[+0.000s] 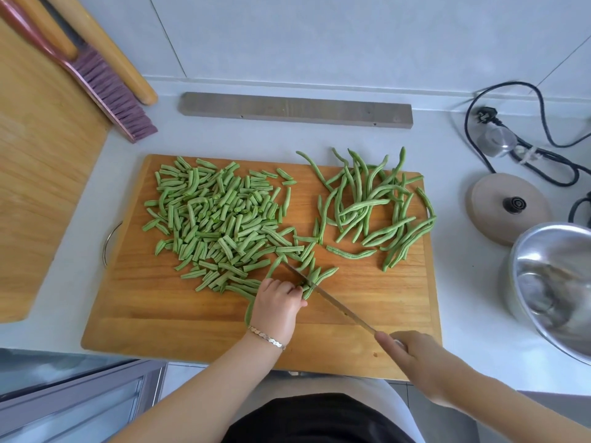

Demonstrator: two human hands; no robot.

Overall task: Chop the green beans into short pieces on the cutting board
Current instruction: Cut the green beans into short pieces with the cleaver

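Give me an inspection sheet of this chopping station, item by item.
Surface: white counter; wooden cutting board lies on it.
Job's things: chopped pieces piled left on the board, whole beans right; knife across a bean bundle.
Clutter: brush, wooden bar, lid, steel bowl.
Grips: left grip holds the bundle; right grip holds the knife handle.
Cables: black cord with loose plug lies coiled on the counter, far right.
Surroundings: white tiled wall behind; large wooden board left.

Had 1 cutting board (160, 314), 1 knife (339, 306), 2 hands (left hand (278, 303), right hand (415, 350)), 2 bean heaps (cut pieces (217, 219), whole beans (377, 206)), 1 bowl (543, 282), 1 lid (489, 199), 1 brush (112, 87).
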